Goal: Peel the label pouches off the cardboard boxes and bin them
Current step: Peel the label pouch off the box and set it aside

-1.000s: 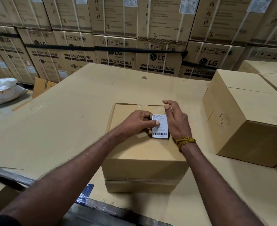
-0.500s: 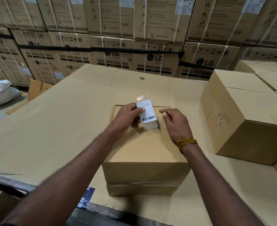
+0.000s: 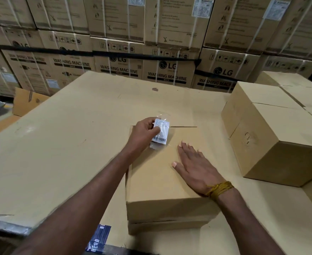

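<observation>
1. Label pouch (image 3: 160, 132): clear plastic sleeve with a white barcoded slip inside; lifted off the box top, tilted, pinched at its left edge (printed face showing).
2. Cardboard box (image 3: 162, 181): plain brown, closed, near centre; a second box (image 3: 272, 133) stands right of it.

1. Resting on the big cardboard sheet (image 3: 59, 153): the small box (image 3: 160, 181).
2. Right of the small box, apart from it: a larger box (image 3: 280, 144).
3. Behind the small box: stacked washing-machine cartons (image 3: 168, 70).
4. Held above the small box's far left corner: label pouch (image 3: 160, 131), in the left hand (image 3: 144, 135).
5. Flat on the small box's top: right hand (image 3: 197, 168).
</observation>
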A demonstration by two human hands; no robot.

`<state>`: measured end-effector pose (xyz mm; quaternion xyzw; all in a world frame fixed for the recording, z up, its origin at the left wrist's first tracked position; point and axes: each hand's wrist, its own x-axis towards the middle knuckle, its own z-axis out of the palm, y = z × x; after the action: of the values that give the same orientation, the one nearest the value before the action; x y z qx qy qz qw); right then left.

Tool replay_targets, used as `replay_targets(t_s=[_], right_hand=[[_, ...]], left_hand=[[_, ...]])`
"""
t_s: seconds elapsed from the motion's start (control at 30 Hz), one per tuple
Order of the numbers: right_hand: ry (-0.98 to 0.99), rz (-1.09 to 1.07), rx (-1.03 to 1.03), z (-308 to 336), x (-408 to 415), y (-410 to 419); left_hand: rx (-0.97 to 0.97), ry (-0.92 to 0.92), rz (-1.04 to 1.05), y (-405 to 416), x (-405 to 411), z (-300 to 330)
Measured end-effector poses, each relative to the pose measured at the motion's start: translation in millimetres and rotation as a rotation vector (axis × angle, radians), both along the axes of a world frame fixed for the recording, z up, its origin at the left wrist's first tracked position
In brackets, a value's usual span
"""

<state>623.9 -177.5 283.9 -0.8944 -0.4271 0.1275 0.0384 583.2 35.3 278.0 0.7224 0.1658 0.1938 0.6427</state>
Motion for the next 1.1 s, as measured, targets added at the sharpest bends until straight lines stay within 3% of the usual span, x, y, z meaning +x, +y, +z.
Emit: replay_targets(t_s=[0.13, 0.4, 0.63, 0.9, 1.1], right_hand=[[0.025, 0.011, -0.039, 3.4, -37.8, -13.3], [0.004, -0.165, -0.015, 3.7, 6.7, 34.3], [0.017, -0.116, 0.009, 7.4, -63.5, -2.2], [0.003, -0.254, 0.015, 2.5, -9.8, 35.2], [0.010, -0.201, 0.020, 4.9, -63.9, 8.8]], left_hand=[[0.074, -0.013, 0.039, 3.0, 1.7, -5.5], [0.091, -0.005, -0.016, 3.2, 2.3, -3.1], [0.144, 0.018, -0.062, 2.4, 5.1, -8.1], [0.163, 0.020, -0.071, 2.6, 4.8, -7.4], [0.175, 0.020, -0.101, 4.1, 3.5, -9.0]])
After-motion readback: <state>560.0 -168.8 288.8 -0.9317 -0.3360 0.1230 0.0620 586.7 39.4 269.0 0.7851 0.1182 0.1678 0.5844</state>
